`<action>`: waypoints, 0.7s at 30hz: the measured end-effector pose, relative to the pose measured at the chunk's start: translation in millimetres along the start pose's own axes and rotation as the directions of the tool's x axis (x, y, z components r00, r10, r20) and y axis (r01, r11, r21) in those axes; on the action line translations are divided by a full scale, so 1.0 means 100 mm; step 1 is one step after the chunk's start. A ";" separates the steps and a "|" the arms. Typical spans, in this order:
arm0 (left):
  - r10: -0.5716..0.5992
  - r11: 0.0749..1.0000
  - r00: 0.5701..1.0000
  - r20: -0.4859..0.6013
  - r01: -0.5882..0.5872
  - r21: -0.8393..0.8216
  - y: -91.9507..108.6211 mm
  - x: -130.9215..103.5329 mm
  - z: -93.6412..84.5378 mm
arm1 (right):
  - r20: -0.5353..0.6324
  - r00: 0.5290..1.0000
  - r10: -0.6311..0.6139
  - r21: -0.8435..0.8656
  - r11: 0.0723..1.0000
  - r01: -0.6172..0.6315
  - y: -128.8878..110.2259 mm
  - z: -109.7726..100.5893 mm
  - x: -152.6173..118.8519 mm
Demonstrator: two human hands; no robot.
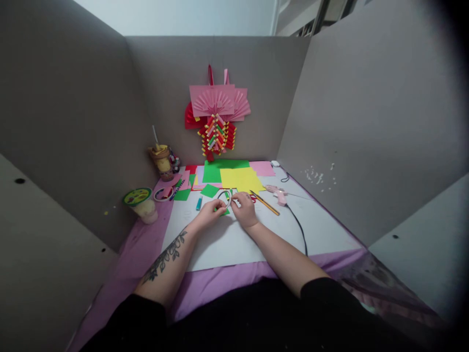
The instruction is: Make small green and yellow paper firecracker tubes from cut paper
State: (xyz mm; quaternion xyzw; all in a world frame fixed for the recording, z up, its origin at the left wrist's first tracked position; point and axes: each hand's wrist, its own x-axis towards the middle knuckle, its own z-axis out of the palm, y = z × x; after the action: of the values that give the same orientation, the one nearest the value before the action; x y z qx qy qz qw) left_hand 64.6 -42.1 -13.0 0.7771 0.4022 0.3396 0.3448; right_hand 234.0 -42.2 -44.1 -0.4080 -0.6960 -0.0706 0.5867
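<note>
A roll of tape [219, 192], seen as a thin white ring, is held up over the white sheet between my two hands. My left hand [211, 213] is closed on its lower left side. The fingers of my right hand [244, 210] are pinched together at the ring's right edge; what lies between the fingertips is too small to make out clearly. Under the hands a green paper piece [223, 212] partly shows. A teal glue stick or lighter-like item [199, 203] lies left of my left hand. Right of my right hand lie a yellow pencil [269, 205] and partly hidden red-handled scissors [253, 198].
Yellow paper [240, 179] and green paper [212, 173] lie at the back. A pink glue gun [280, 195] with a black cord sits right. A lidded cup [144, 208], a drink cup [163, 164] and another tape roll [163, 194] stand left. Paper fans [214, 100] hang on the grey partition.
</note>
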 end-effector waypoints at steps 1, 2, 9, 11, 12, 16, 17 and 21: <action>-0.001 1.000 1.000 0.000 0.001 0.002 -0.01 0.00 0.00 | 0.001 1.000 -0.005 0.003 1.000 0.005 0.00 0.00 0.00; -0.001 1.000 1.000 0.001 0.001 0.003 -0.01 0.00 0.01 | 0.005 1.000 -0.007 0.005 1.000 0.007 -0.01 -0.01 0.00; -0.014 1.000 1.000 -0.001 0.014 -0.009 0.02 0.00 0.00 | 0.000 0.999 0.051 0.012 0.999 -0.051 0.01 0.02 -0.01; -0.017 1.000 1.000 0.008 0.017 -0.012 0.03 -0.01 0.00 | 0.008 1.000 0.029 0.016 0.999 -0.029 0.01 0.01 -0.01; -0.016 1.000 1.000 0.011 0.016 -0.011 0.03 -0.01 0.00 | 0.009 1.000 0.020 0.018 1.000 -0.020 0.01 0.01 -0.01; -0.003 1.000 1.000 0.014 0.003 0.008 -0.01 0.00 0.01 | 0.025 1.000 0.018 0.015 1.000 -0.018 0.00 0.00 0.01; 0.001 1.000 1.000 0.018 -0.001 0.016 -0.01 0.00 0.01 | 0.034 0.999 0.022 0.015 1.000 -0.023 0.00 0.00 0.00; 0.002 1.000 1.000 0.022 -0.003 0.029 -0.03 0.00 0.02 | -0.001 0.997 0.078 0.027 0.997 -0.078 0.03 0.02 -0.02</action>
State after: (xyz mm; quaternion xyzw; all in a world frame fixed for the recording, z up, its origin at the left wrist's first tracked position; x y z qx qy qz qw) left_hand 65.6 -41.5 -16.3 0.7863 0.4024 0.3256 0.3372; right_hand 234.6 -40.6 -47.5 -0.4271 -0.6797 -0.0386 0.5950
